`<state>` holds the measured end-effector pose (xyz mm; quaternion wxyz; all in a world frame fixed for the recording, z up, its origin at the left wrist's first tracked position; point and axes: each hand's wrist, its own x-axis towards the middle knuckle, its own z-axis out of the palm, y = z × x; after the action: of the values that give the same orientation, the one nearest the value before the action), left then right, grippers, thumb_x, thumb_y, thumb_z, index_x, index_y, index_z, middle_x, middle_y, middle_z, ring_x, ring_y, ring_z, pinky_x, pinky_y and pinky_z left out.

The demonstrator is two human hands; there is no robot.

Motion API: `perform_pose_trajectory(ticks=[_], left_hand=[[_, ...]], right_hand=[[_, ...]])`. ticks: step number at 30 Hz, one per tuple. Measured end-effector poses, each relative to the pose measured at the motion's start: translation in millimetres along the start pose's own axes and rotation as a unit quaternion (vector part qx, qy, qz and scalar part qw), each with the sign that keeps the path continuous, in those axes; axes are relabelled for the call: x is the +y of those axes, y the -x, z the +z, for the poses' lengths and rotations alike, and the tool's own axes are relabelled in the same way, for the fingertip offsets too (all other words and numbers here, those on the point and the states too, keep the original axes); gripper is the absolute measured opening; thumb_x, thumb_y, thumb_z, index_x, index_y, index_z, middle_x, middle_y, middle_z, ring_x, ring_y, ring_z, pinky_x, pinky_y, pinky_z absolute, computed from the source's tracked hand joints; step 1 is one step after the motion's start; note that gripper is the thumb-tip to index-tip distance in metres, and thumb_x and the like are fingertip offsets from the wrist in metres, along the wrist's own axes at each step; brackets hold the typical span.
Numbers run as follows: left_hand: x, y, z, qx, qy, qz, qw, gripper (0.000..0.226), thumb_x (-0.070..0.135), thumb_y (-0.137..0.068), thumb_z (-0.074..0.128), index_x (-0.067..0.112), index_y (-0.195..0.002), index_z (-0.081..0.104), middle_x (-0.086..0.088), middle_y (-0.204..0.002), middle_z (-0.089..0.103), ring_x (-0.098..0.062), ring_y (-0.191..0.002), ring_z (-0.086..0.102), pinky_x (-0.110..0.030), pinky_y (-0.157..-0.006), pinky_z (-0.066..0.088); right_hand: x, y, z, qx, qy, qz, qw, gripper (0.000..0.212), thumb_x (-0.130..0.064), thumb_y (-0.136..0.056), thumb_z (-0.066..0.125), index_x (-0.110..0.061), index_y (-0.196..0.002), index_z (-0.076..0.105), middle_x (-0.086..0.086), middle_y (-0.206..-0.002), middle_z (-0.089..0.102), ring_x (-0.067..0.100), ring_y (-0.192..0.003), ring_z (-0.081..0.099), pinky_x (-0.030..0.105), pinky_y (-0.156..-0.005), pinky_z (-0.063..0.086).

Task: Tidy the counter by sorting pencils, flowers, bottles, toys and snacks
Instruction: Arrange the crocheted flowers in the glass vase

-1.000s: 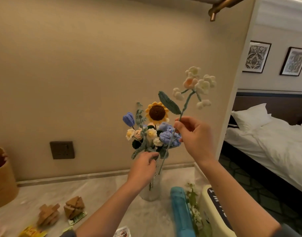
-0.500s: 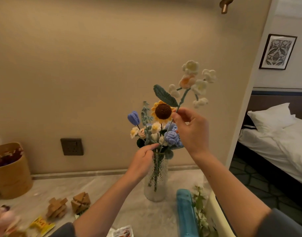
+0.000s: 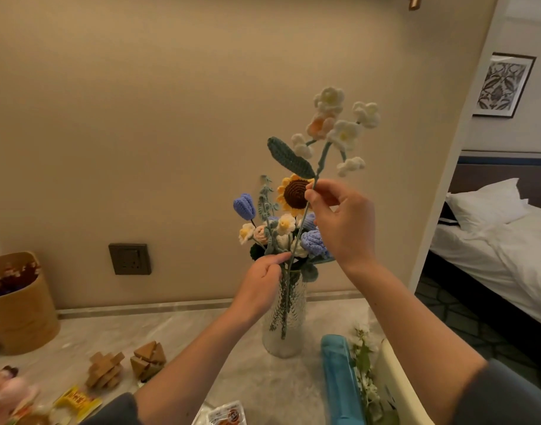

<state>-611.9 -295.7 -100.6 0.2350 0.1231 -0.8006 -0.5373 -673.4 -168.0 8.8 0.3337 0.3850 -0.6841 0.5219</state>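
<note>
A ribbed glass vase (image 3: 283, 338) stands on the marble counter (image 3: 177, 338) holding a crochet bouquet (image 3: 281, 222) with a sunflower, a blue tulip and small pale blooms. My right hand (image 3: 339, 222) pinches the stem of a tall crochet sprig of white flowers (image 3: 339, 127), and its lower end runs down into the vase mouth. My left hand (image 3: 263, 280) pinches the stems at the vase's rim.
A tan bucket (image 3: 20, 314) with small items stands far left. Two wooden puzzle toys (image 3: 125, 363), a pink plush (image 3: 8, 391) and snack packets (image 3: 76, 401) lie in front. A blue case (image 3: 339, 381), a leafy white sprig (image 3: 362, 357) and a cream box (image 3: 395, 388) are at right.
The white sprig's stem has gone down into the vase. My left hand stays at the vase's rim, and the view has turned left and tipped down, showing more of the counter.
</note>
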Motion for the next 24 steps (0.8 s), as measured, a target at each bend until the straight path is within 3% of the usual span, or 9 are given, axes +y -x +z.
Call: perform_pose_trajectory(ticks=[8, 14, 20, 24], left_hand=[[5.8, -2.0, -2.6, -0.01, -0.011, 0.005, 1.0, 0.045, 0.015, -0.096, 0.031, 0.029, -0.129, 0.058, 0.02, -0.107, 0.056, -0.008, -0.111, 0.052, -0.033, -0.094, 0.044], [7.4, -4.3, -2.0, -0.005, -0.017, 0.007, 1.0, 0.045, 0.017, -0.096, 0.03, 0.028, -0.128, 0.059, 0.017, -0.111, 0.059, -0.01, -0.112, 0.054, -0.033, -0.093, 0.044], [7.4, -3.9, -0.6, -0.001, -0.013, 0.004, 1.0, 0.043, 0.02, -0.097, 0.03, 0.03, -0.125, 0.061, 0.027, -0.102, 0.057, -0.008, -0.107, 0.055, -0.03, -0.086, 0.045], [7.3, -4.3, -0.8, -0.002, -0.012, 0.002, 1.0, 0.043, 0.018, -0.095, 0.032, 0.029, -0.124, 0.061, 0.019, -0.114, 0.061, -0.005, -0.101, 0.053, -0.029, -0.085, 0.044]], right_hand=[[-4.3, -5.0, 0.1, 0.008, 0.013, 0.009, 1.0, 0.013, -0.021, -0.089, 0.068, -0.016, -0.1, 0.075, -0.007, -0.08, 0.071, 0.006, -0.064, 0.06, 0.02, -0.062, 0.048], [3.3, -2.2, 7.1, -0.012, 0.038, 0.017, 0.999, 0.013, -0.022, -0.088, 0.069, -0.017, -0.098, 0.076, -0.001, -0.081, 0.074, 0.012, -0.067, 0.064, 0.028, -0.062, 0.051], [22.2, 16.9, 22.5, -0.087, 0.103, 0.053, 0.989, 0.013, -0.025, -0.089, 0.067, -0.018, -0.098, 0.074, -0.003, -0.086, 0.074, 0.013, -0.074, 0.066, 0.031, -0.064, 0.054], [32.2, 32.2, 32.9, -0.152, 0.162, 0.078, 0.972, 0.011, -0.02, -0.09, 0.061, -0.011, -0.085, 0.066, 0.0, -0.073, 0.067, 0.021, -0.063, 0.064, 0.032, -0.058, 0.052]])
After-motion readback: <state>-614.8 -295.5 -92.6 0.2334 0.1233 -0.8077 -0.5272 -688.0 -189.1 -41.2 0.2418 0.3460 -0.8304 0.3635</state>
